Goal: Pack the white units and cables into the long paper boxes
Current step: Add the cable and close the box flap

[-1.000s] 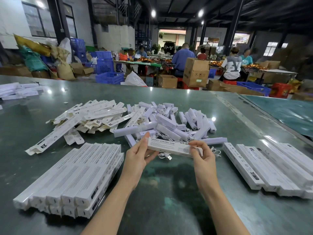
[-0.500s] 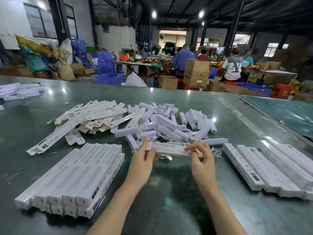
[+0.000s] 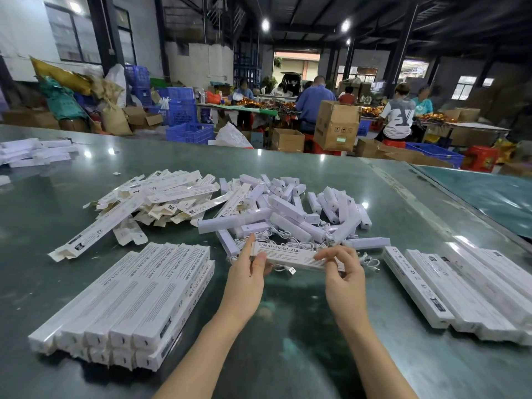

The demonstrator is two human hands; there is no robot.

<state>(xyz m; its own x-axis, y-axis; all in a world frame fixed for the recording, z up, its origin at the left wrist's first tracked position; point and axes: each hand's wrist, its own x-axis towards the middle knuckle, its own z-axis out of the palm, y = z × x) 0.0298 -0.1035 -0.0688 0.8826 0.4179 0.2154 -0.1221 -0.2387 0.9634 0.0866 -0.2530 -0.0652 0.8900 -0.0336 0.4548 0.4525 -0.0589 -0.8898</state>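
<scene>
The green table (image 3: 288, 355) was crowded. My left hand (image 3: 247, 272) and right hand (image 3: 342, 272) pinched one long box (image 3: 290, 256) at center, six o'clock of the unit pile (image 3: 290, 214); a loose cable (image 3: 283, 267) beneath risked snagging.

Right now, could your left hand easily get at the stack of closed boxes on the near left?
Probably yes: the stack of closed boxes lies just beside the left hand with nothing between, though that hand grips the box.

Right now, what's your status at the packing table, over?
Left hand and right hand grip one long white paper box, ends pinched. Loose white units and cables piled behind it. Nothing in the way.
</scene>
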